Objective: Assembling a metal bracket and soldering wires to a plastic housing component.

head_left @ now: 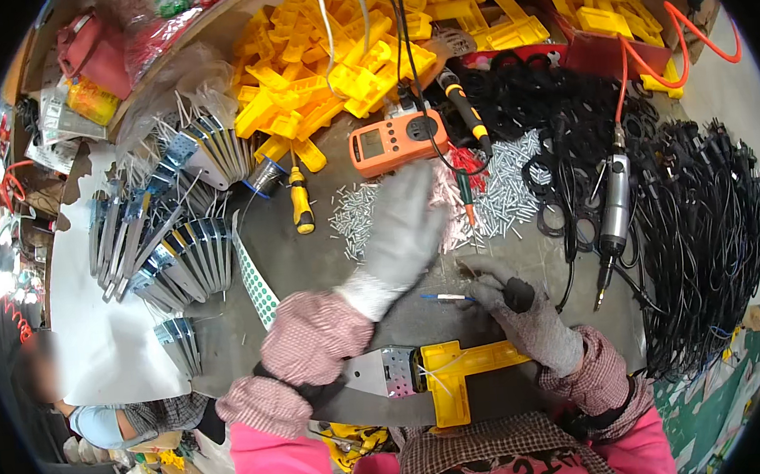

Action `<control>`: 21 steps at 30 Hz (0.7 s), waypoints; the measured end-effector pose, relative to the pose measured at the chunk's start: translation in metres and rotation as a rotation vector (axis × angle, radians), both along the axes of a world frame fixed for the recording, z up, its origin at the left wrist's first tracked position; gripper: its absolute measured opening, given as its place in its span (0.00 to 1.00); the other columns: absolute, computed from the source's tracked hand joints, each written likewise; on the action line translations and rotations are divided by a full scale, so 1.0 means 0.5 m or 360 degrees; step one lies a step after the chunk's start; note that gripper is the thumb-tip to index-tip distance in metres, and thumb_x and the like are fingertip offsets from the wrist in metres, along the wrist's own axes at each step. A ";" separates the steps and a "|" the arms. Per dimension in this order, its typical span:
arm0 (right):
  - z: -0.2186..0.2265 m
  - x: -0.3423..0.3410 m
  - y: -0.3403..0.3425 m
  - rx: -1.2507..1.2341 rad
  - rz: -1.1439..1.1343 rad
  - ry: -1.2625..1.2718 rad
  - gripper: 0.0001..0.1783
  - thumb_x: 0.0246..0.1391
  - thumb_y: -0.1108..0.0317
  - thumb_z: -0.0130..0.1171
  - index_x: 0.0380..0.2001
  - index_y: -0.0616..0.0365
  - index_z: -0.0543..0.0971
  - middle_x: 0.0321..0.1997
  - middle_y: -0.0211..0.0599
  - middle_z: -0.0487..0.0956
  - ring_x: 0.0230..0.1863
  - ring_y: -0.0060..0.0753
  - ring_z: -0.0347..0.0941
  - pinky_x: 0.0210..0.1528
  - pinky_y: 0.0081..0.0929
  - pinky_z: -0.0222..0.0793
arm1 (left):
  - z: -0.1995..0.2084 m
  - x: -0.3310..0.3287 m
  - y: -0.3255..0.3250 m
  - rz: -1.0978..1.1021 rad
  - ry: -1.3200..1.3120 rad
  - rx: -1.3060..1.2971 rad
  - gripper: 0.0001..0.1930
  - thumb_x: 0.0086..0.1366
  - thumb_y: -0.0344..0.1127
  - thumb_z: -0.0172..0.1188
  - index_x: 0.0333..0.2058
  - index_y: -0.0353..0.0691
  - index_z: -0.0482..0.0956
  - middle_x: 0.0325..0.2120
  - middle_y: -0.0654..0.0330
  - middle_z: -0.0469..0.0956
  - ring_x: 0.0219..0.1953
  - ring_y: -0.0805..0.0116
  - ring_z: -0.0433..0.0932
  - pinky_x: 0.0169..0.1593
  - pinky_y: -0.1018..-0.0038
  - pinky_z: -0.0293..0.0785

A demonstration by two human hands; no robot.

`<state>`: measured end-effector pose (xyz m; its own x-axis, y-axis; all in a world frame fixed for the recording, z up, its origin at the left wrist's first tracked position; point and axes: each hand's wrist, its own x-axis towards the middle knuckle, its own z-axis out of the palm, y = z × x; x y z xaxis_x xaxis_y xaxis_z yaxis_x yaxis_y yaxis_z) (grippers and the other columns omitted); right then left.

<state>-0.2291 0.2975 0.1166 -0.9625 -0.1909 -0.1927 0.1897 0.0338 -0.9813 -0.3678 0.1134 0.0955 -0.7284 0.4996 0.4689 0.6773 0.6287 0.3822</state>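
Yellow shell point(449, 401) lies in front of me at the near edge of the bench point(307, 261), metal plate point(399, 368) up against its left side, thin white wires point(445, 366) over it. So those parts are together, but I'd call it partway — no cord on it that I can see, and can't tell if any screw is in. Screws point(352, 221) sit loose in piles; black cords point(691, 206) are bundled at right. My left hand point(404, 231) is blurred over the screws, grip unclear. Right hand point(531, 319) has curled fingers by a blue-and-white wire piece point(446, 297) — can't tell if pinched.
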 end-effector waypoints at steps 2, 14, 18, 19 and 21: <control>-0.002 0.000 0.000 -0.0101 -0.0106 -0.0055 0.14 0.70 0.66 0.49 0.56 0.56 0.72 0.33 0.29 0.80 0.36 0.19 0.74 0.45 0.21 0.69 | 0.070 0.006 -0.049 0.0033 0.0188 0.0023 0.16 0.63 0.32 0.58 0.49 0.37 0.78 0.48 0.49 0.77 0.55 0.51 0.74 0.62 0.60 0.65; 0.002 0.007 -0.012 -0.0028 -0.0124 -0.0123 0.07 0.65 0.68 0.58 0.42 0.60 0.77 0.34 0.34 0.82 0.35 0.16 0.75 0.39 0.20 0.71 | 0.072 0.095 -0.058 -0.0078 -0.0149 -0.0952 0.09 0.55 0.32 0.66 0.35 0.42 0.79 0.33 0.59 0.76 0.39 0.59 0.75 0.43 0.64 0.68; 0.005 0.005 -0.010 0.0075 -0.0150 -0.0126 0.08 0.63 0.68 0.61 0.43 0.58 0.80 0.35 0.32 0.83 0.36 0.16 0.76 0.39 0.19 0.73 | 0.097 0.136 -0.057 0.0216 -0.1054 0.0247 0.07 0.59 0.20 0.57 0.36 0.37 0.77 0.31 0.59 0.78 0.34 0.73 0.77 0.41 0.75 0.74; 0.005 0.008 -0.014 0.0215 -0.0128 -0.0113 0.09 0.62 0.68 0.62 0.43 0.58 0.80 0.35 0.31 0.82 0.36 0.16 0.76 0.39 0.18 0.73 | 0.092 0.149 -0.066 0.0240 -0.1466 0.0793 0.08 0.61 0.17 0.53 0.36 0.35 0.77 0.31 0.62 0.79 0.33 0.80 0.77 0.41 0.80 0.75; 0.002 0.013 -0.019 0.0094 -0.0181 -0.0045 0.09 0.62 0.67 0.62 0.43 0.58 0.80 0.34 0.31 0.82 0.35 0.16 0.76 0.38 0.18 0.73 | 0.099 0.175 -0.071 0.0219 -0.1570 0.0931 0.07 0.62 0.19 0.56 0.37 0.35 0.77 0.34 0.64 0.79 0.36 0.80 0.76 0.44 0.81 0.74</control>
<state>-0.2227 0.2880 0.1175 -0.9713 -0.0681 -0.2278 0.2233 0.0682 -0.9724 -0.2802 0.0777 0.1451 -0.9383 0.2815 -0.2010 -0.1387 0.2261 0.9642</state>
